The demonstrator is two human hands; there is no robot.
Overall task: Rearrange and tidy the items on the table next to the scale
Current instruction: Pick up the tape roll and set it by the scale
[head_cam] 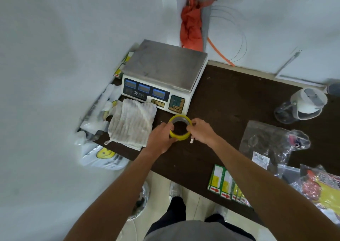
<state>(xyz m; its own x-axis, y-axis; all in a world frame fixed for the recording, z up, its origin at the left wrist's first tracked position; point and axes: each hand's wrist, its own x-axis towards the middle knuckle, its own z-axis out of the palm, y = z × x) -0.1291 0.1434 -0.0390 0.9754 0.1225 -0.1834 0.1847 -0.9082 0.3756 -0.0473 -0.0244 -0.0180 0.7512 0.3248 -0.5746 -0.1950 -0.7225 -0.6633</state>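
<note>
A yellow roll of clear packing tape (180, 128) sat just in front of the white electronic scale (161, 77), left hand (161, 136) and right hand (201, 130) clamped on its rim, probably steadying it beside the folded pale cloth (131, 124)

Right of the scale (161, 77), bare dark table (230, 97) is lying open toward the back wall. Directly in front of the scale, the folded cloth (131, 124) and tape roll (180, 128) are blocking. Further right, a clear jug (301, 105) and plastic bags (270, 145) are crowding the way.
</note>
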